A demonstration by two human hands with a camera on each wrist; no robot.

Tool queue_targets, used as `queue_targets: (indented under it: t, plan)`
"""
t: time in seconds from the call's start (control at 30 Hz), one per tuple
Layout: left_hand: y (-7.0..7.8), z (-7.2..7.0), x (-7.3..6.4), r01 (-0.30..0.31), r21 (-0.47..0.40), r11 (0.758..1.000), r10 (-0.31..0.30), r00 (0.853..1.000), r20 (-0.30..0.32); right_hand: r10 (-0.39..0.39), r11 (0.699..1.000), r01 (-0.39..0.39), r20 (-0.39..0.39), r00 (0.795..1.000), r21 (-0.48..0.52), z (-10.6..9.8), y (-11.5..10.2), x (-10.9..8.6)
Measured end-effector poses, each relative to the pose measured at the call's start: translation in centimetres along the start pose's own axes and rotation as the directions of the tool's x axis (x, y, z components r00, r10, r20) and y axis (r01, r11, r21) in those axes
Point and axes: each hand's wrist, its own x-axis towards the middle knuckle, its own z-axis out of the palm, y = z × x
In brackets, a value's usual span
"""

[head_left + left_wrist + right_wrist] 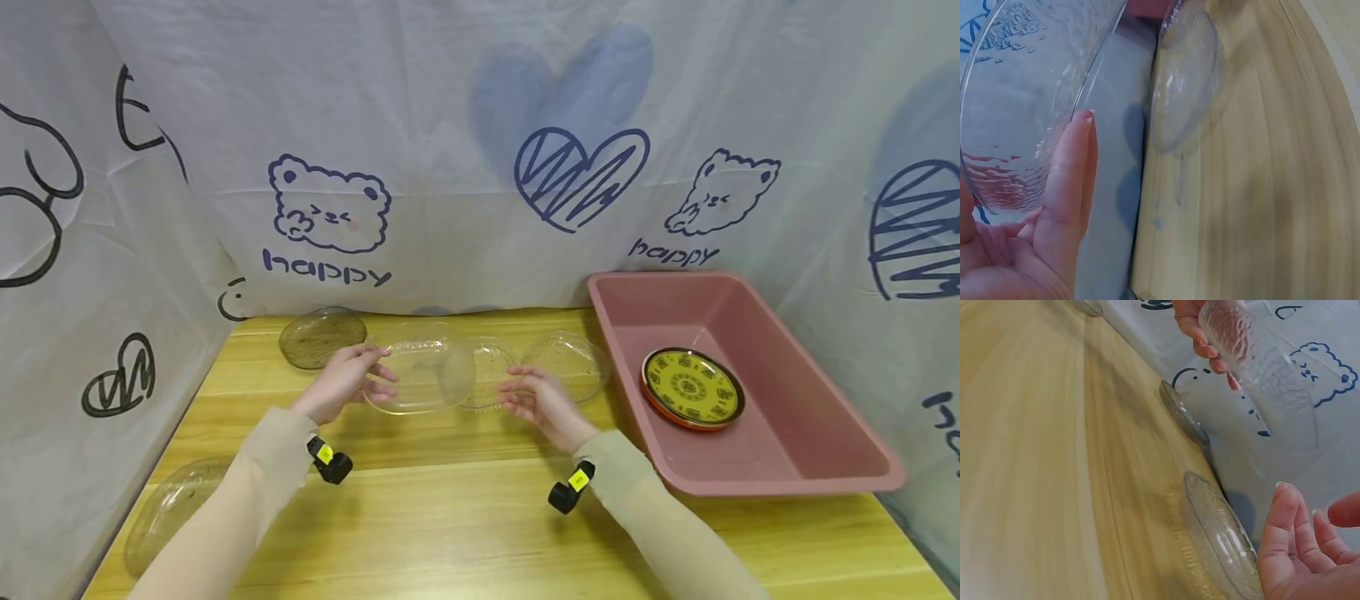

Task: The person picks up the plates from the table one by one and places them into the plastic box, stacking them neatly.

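My left hand (pixel 345 383) grips one end of a clear, textured oval dish (pixel 412 379), held up over the table. In the left wrist view, the fingers (pixel 1066 181) lie against the side of this see-through dish (pixel 1022 112). My right hand (pixel 542 404) holds nothing; its fingers are loosely bent, a short way right of the held dish. Beyond the hands, a clear dish (pixel 491 383) lies on the table, partly overlapped by the held one. Another clear dish (pixel 566 367) lies to its right, beside the basin.
A pink basin (pixel 817 417) stands at the right with a yellow patterned plate (pixel 690 387), edged in orange-red, inside. At the back left lies a smoky grey dish (pixel 322 337). Another clear dish (pixel 176 508) is partly behind the left forearm. Printed cloth (pixel 450 250) hangs behind the wooden table (pixel 450 525).
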Motion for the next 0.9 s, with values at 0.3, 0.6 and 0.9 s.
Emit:
queue_targets:
  t: [0.3, 0.6, 0.9]
  plan:
    - [0.9, 2.7, 0.5, -0.027, -0.077, 0.997, 0.025, 0.999, -0.027, -0.006, 1.0, 0.006, 0.001, 1.0, -0.015, -0.6, -0.6, 0.0]
    - [0.8, 5.6, 1.2, -0.035, -0.149, 0.988, 0.024, 0.997, -0.075, 0.03, 0.999, -0.031, 0.007, 1.0, 0.043, -1.0, -0.9, 0.0]
    - [0.4, 7.6, 1.5, -0.084, -0.175, 0.981, 0.069, 0.993, -0.092, 0.031, 0.999, -0.032, 0.051, 0.998, 0.024, -1.4, -0.9, -0.1]
